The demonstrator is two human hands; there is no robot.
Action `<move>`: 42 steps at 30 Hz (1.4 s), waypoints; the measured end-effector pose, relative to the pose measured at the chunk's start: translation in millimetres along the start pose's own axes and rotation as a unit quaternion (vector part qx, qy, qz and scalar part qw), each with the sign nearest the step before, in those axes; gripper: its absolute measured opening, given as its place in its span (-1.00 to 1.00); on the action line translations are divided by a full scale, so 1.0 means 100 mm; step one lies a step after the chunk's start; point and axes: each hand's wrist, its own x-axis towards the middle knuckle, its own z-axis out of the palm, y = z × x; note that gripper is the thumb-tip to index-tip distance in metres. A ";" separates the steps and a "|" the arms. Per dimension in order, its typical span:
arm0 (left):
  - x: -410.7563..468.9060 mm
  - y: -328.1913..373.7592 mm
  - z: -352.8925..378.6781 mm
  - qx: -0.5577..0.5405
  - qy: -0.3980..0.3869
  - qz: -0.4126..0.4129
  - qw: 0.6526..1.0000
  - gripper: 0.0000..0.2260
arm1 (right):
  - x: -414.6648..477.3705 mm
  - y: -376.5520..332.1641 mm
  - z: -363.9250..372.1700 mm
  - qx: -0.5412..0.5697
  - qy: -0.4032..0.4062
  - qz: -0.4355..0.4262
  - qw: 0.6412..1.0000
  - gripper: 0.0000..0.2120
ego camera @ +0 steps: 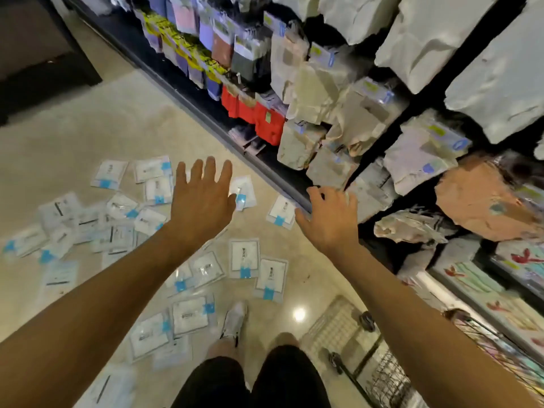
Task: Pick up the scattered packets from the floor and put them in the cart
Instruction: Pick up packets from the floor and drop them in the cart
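Several white packets with blue tabs lie scattered over the beige floor; one packet lies below my hands and another packet lies between them near the shelf base. My left hand stretches out above the packets with fingers straight and spread, holding nothing. My right hand reaches forward near the shelf edge, fingers loosely bent, also holding nothing. The wire cart stands at the lower right, beside my legs.
A tall shelf of hanging packaged clothes runs along the right side. A dark counter base stands at the far left. My shoe is on the floor among the packets. The packets cluster to the left and centre.
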 end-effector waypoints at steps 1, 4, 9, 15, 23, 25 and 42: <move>0.08 -0.01 0.26 -0.005 -0.008 -0.001 1.000 -0.38 | 0.05 -0.04 0.25 -0.008 -0.026 -0.001 1.000 -0.44; 0.29 0.00 1.21 -0.014 -0.046 0.006 0.999 -0.38 | 0.17 -0.17 1.18 -0.002 -0.109 0.016 0.994 -0.44; 0.42 0.15 3.16 -0.009 -0.143 0.016 0.990 -0.34 | 0.13 -0.32 3.10 0.075 -0.123 0.049 0.988 -0.46; 0.31 0.49 5.62 0.002 -0.216 0.024 0.976 -0.33 | 0.03 -0.34 5.43 0.099 -0.133 0.078 0.983 -0.43; 0.31 0.86 8.07 -0.198 -0.325 -0.215 0.900 -0.50 | -0.13 -0.11 7.95 0.180 -0.214 0.221 0.934 -0.29; 0.43 0.89 8.55 -0.231 -0.311 -0.277 0.879 -0.43 | -0.16 -0.09 8.37 0.225 -0.216 0.310 0.898 -0.15; 0.50 0.59 7.85 -0.524 -0.262 -0.299 0.753 -0.58 | -0.18 0.24 7.63 0.407 -0.181 0.418 0.792 -0.62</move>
